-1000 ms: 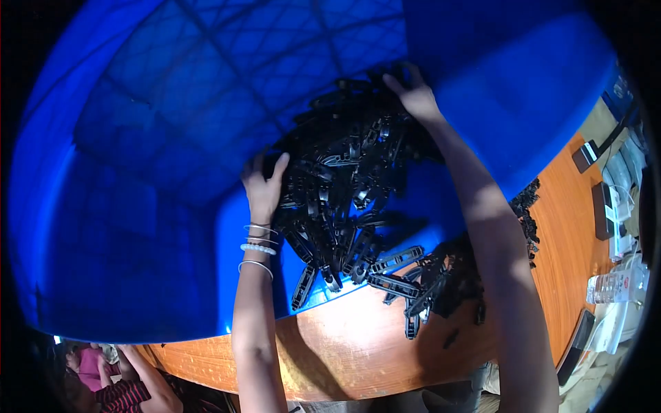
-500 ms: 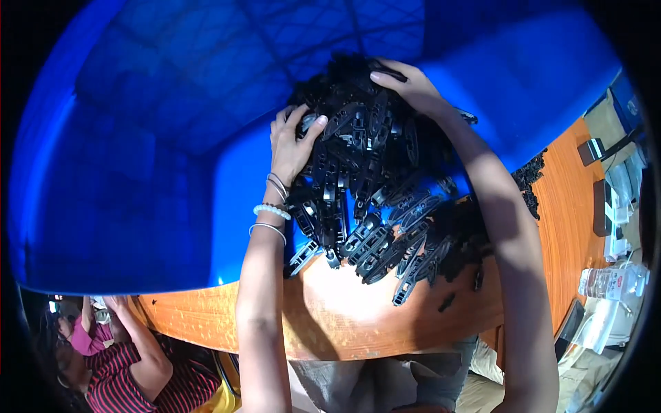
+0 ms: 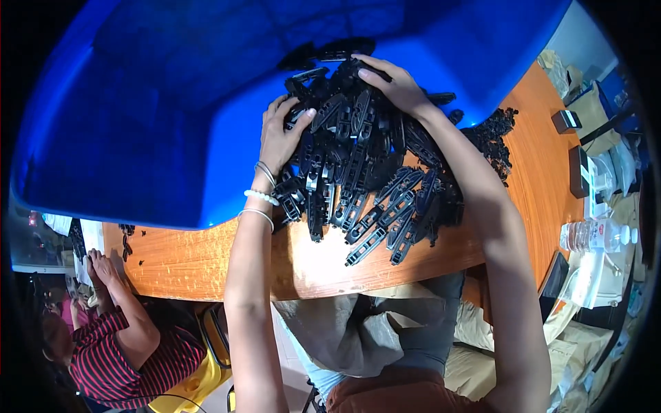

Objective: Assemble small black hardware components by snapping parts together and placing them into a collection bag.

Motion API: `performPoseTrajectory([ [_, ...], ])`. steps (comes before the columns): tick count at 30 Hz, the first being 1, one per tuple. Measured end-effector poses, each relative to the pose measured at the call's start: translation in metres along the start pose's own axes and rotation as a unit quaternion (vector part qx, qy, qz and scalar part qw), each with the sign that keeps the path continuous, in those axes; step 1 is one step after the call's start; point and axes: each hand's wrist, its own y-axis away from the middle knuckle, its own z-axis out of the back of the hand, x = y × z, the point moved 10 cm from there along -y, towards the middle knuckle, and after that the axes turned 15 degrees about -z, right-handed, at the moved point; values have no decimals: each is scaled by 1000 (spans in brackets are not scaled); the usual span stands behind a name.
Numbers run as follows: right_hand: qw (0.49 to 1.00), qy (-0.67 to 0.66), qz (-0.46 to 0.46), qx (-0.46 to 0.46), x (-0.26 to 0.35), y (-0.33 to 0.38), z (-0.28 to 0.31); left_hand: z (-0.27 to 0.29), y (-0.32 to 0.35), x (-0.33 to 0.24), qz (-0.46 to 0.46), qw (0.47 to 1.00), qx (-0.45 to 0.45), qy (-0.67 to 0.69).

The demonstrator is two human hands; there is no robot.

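Between my two hands lies a heap of long black slotted plastic parts [image 3: 354,144], at the open mouth of a large blue bin [image 3: 158,144] tipped on its side. My left hand [image 3: 281,134] curves around the heap's left side, fingers at the back and thumb on top. My right hand [image 3: 392,86] wraps over its far right side, with some fingertips hidden among the parts. Several parts have fanned out onto the wooden table [image 3: 323,268] toward me. Behind the heap, more black parts [image 3: 337,49] rest in the bin.
Small black pieces [image 3: 492,141] are strewn on the table to the right. Beyond them are a dark box [image 3: 568,122], clear plastic bottles [image 3: 595,235] and bags. At the left, a person in a striped shirt [image 3: 138,358] sits with hands at the table.
My hands and the heap have come nearer to me, out of the bin's mouth. Parts behind the heap now show. My view has also shifted, with more of my lap in sight.
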Motion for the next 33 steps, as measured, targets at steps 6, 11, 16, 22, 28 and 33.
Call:
performPoseTrajectory([
  [6, 991, -74, -59, 94, 3, 7, -10, 30, 24, 5, 19, 996, -63, 60],
  [11, 994, -24, -27, -105, -17, -45, 40, 49, 5, 25, -1, 995, -95, 29],
  [16, 983, -30, -181, 1, -70, -112, 14, 22, -38, 89, 101, 983, -75, 131],
  [22, 954, -34, -124, 271, -44, -105, -82, -42, -98, 101, 57, 986, 53, 150],
  [28, 961, 83, -100, 246, -33, -62, -53, -81, -91, 51, -16, 958, 194, 209],
  [33, 994, 62, -63, 72, -2, 1, 34, -70, -69, 14, 7, 960, 228, 161],
])
